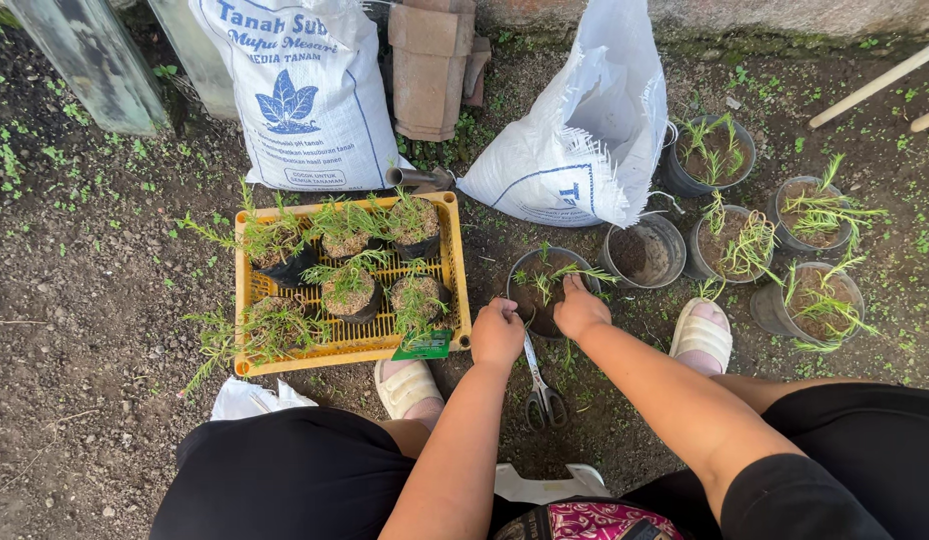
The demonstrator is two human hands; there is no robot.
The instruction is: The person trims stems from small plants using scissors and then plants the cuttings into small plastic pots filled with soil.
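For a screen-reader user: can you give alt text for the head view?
Seen from above, a crouching person's left hand and right hand press into a dark pot holding a seedling. Scissors lie on the soil below; a yellow crate of seedlings sits left, more potted seedlings right, two white sacks behind.

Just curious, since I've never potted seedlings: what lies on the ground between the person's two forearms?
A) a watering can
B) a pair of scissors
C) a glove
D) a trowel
B: a pair of scissors lies on the soil, blades pointing toward the black pot that both hands press into.
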